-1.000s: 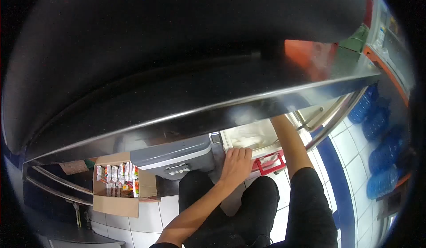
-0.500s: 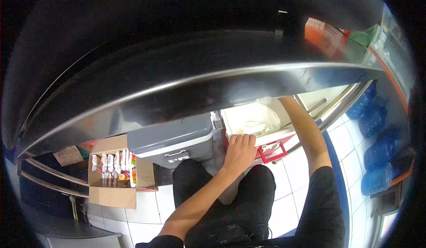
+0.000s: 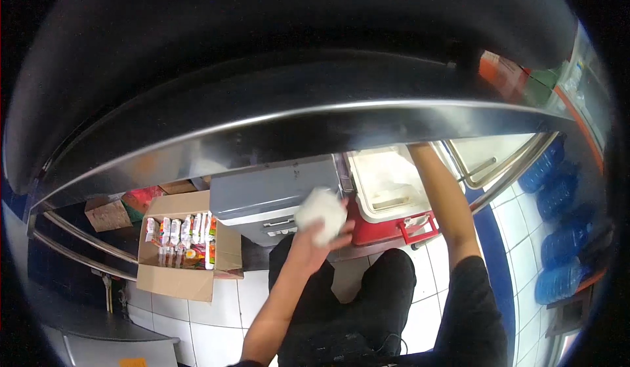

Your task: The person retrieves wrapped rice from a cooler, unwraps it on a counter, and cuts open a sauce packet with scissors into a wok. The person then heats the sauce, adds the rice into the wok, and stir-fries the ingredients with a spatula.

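Observation:
A round white bundle (image 3: 321,215), blurred by motion, is in my left hand (image 3: 314,245), above the front of the grey cooler (image 3: 272,186). Its fingers curve around the underside of the bundle. To the right stands a red cooler (image 3: 377,230) with its white inside exposed and some pale contents at the bottom. My right forearm reaches over that cooler's right side and passes under the metal counter edge (image 3: 315,114), which hides my right hand.
On the left an open cardboard box (image 3: 176,287) holds several packets. Curved metal bars run at the lower left and right. Several blue water bottles (image 3: 558,281) stand on the right. The dark counter spans the top.
My left hand has left the red cooler's front rim, moved left, and now has the white bundle. The cooler's inside shows more. My right hand remains hidden.

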`<state>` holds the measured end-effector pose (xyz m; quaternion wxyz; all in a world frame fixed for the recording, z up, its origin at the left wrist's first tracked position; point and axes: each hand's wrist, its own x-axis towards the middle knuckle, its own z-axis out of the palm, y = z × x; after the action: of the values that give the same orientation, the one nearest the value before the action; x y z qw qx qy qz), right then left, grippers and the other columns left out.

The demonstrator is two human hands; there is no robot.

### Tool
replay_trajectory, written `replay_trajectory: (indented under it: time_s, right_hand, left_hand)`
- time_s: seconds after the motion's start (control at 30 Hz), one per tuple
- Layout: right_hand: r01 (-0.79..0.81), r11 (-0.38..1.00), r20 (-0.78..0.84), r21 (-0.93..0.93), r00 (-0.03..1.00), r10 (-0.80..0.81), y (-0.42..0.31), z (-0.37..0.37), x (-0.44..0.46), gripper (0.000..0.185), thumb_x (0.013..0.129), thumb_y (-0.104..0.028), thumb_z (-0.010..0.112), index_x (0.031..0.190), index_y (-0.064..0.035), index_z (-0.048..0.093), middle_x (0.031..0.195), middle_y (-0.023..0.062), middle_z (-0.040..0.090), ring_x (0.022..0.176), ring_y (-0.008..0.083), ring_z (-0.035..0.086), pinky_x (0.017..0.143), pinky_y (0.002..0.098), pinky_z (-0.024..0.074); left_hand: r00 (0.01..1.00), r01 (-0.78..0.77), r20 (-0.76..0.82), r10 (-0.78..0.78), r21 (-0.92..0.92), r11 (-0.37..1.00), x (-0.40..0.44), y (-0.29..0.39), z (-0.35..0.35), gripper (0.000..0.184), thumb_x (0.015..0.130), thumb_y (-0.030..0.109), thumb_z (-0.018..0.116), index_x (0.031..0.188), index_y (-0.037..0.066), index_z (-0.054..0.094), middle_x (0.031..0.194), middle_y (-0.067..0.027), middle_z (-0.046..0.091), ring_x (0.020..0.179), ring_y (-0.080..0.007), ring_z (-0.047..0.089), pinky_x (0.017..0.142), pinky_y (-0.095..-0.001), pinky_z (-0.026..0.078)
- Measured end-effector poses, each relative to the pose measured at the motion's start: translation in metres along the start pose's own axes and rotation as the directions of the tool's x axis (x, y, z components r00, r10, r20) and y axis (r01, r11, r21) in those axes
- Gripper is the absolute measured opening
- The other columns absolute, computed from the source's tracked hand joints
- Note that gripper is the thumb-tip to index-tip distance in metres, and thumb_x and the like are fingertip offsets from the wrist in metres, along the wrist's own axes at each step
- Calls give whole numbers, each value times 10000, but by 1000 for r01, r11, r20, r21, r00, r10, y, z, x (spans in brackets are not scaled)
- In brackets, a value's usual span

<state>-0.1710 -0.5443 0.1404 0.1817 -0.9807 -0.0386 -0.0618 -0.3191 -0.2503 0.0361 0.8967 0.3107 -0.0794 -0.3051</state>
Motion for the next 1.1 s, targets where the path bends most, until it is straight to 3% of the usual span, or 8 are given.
replay_trajectory:
  time_s: [0.07,0.17,0.3,0.53,0.73,0.9,1.0,1.1]
  right_hand:
    - [-133,983,19,-125,990,137,38,35,31,551,972,-427,475,1371,-49,507,1339,169,563,1190,279,542,1031,372,419]
    - [-239,939,131,-247,952,277,76,107,37,556,972,-441,469,1366,-51,514,1335,182,562,1183,293,548,1026,380,422]
    - [-313,895,203,-317,900,387,99,184,12,564,971,-459,462,1358,-54,525,1330,199,562,1174,312,555,1020,390,426]
    - [-313,921,129,-230,929,348,112,153,1,580,970,-490,448,1346,-59,542,1320,230,561,1157,344,568,1010,407,434]
    - [-141,976,-47,164,987,150,74,45,-2,595,969,-517,437,1335,-63,558,1312,256,560,1143,372,578,1000,422,440]
    - [96,848,45,521,989,-140,-36,15,-73,610,968,-540,427,1326,-67,570,1305,277,559,1131,395,588,993,434,445]
    - [-206,921,338,330,937,88,-95,13,-136,756,929,-628,439,1296,21,568,1311,325,523,1190,438,544,1023,448,419]
    - [-96,995,97,-3,991,96,-79,-10,-161,887,880,-720,436,1271,68,556,1258,316,561,1153,428,575,1005,446,436]
  left_hand:
    - [998,56,-36,-54,85,995,-49,-1,-25,820,787,282,727,1477,96,325,1447,-168,478,1060,-346,647,778,-461,590]
    - [984,171,-39,-176,-112,979,-126,-12,-55,972,669,308,831,1475,106,326,1458,-229,443,1016,-337,658,696,-403,611]
    - [920,133,-355,-164,-110,985,-230,-10,-76,929,707,337,787,1473,115,312,1416,-367,388,1186,-528,526,864,-600,544]
    - [855,5,-517,-45,-79,997,-283,-4,-126,894,702,465,746,1442,139,365,1461,-324,360,1196,-459,536,988,-550,479]
    - [937,-71,-344,58,-25,997,-158,16,-72,837,745,417,720,1452,131,375,1533,-202,331,1402,-426,332,1119,-614,304]
    - [985,38,170,26,-358,933,-43,-18,-1,814,727,631,671,1424,286,430,1591,-175,208,1453,-451,173,1092,-757,134]
    - [971,125,239,23,-583,803,-6,-41,33,798,777,607,590,1458,243,390,1597,-107,206,1449,-454,175,1100,-752,131]
    - [994,59,104,32,-761,646,-5,-47,33,847,774,588,601,1484,205,344,1577,-109,232,1444,-451,177,1139,-698,152]
